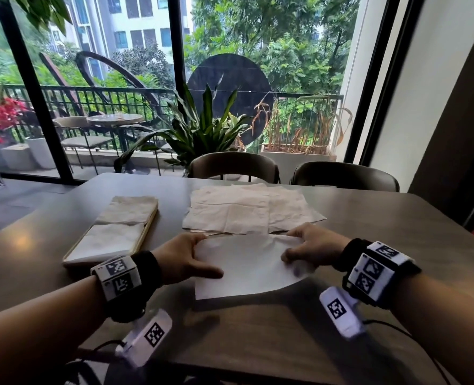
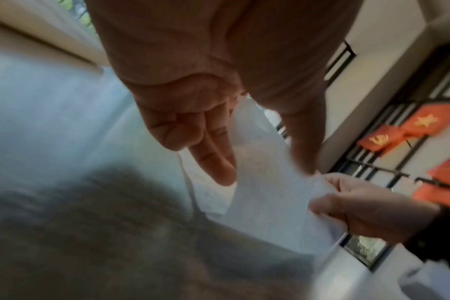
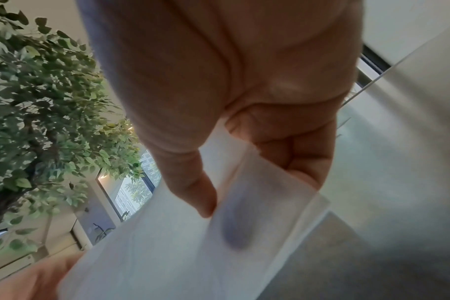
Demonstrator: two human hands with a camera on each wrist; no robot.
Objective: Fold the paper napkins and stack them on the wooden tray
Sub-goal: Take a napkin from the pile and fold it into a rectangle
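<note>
Head view: I saw the scene run left to right across the table (image 1: 396, 218).
Tray (image 1: 144, 234): at my left, with folded napkins (image 1: 113, 240) lying on it.
Left hand (image 1: 185, 257): I pinched the napkin's (image 1: 244, 268) left edge, thumb on top.
Napkin: held between both hands, just above the table.
Pile (image 1: 247, 209): unfolded napkins just behind it.
Right hand (image 1: 310, 251): I pinched the right edge, fingers curled under.

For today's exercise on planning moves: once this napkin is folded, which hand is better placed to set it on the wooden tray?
Probably the left hand. The wooden tray lies on the left of the table, right beside that hand; the right hand would have to cross over. Both now pinch the napkin.
</note>
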